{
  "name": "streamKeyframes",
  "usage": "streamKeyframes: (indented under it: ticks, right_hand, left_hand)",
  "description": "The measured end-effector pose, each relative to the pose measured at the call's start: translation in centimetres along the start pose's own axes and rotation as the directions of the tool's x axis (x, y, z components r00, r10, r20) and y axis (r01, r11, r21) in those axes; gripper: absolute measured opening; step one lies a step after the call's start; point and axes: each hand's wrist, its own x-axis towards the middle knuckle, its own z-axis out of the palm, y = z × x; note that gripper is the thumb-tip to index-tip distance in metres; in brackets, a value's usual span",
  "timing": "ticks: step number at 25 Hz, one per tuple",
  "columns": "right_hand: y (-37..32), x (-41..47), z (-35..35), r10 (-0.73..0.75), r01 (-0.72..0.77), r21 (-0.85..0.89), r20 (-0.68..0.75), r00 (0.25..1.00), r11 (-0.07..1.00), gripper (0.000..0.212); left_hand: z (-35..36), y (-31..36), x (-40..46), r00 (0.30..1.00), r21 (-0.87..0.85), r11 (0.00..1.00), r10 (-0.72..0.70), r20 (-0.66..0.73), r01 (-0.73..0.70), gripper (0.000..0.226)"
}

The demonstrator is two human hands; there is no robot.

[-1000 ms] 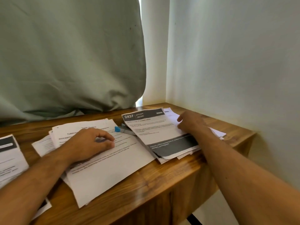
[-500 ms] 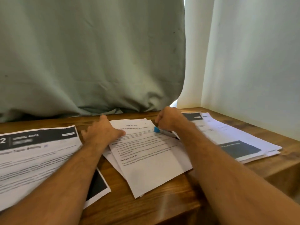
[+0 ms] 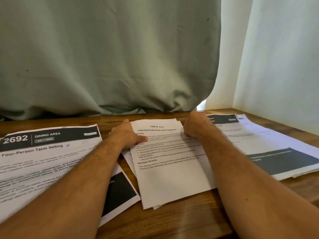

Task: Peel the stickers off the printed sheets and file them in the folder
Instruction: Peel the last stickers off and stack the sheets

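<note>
Both hands have closed in on the middle sheet: left hand presses its edge, thumb flat; right hand curls at the opposite edge, grip unclear. Uneven pulling could crease it.

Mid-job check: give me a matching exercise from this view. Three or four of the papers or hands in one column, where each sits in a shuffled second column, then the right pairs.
Things:
1. Dining area sheet
2. Tablecloth sheet
3. Kitchen sheet
4. Left hand

Places:
A. centre of the wooden table, between the forearms
B. far right, beside the white wall
C. resting on the left edge of the centre sheet
D. far left, partly under the left forearm

Pairs: 1-D, 2-A, 3-B, 4-C
</note>
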Motion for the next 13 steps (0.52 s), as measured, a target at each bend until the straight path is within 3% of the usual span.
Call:
streamKeyframes:
  ticks: [3,6,8,10,13]
  right_hand:
    - [0.5,-0.1,0.0,-0.002,0.002,-0.012,-0.026,1.000,1.000,0.010]
    - [0.6,-0.3,0.1,0.008,-0.008,0.016,-0.041,0.999,1.000,0.016]
    - [0.5,-0.3,0.1,-0.013,0.015,0.091,-0.031,0.999,0.996,0.018]
    - [-0.1,-0.7,-0.1,-0.075,0.082,0.213,-0.037,0.996,0.974,0.021]
    - [-1.5,-1.6,-0.2,-0.261,0.278,0.289,-0.098,0.960,0.916,0.047]
  left_hand:
    - [-0.8,-0.7,0.1,1.000,-0.044,0.999,0.025,0.001,-0.024,0.083]
    - [-0.7,-0.8,0.0,0.991,-0.048,0.994,0.095,-0.094,-0.100,0.085]
    - [-0.6,-0.8,0.0,0.980,-0.106,0.985,0.122,-0.156,-0.140,0.072]
    - [-0.9,-0.6,0.0,0.976,-0.258,0.952,0.116,-0.185,-0.163,0.058]
    - [-1.1,-0.2,-0.6,0.976,-0.445,0.871,0.161,-0.145,-0.210,0.052]
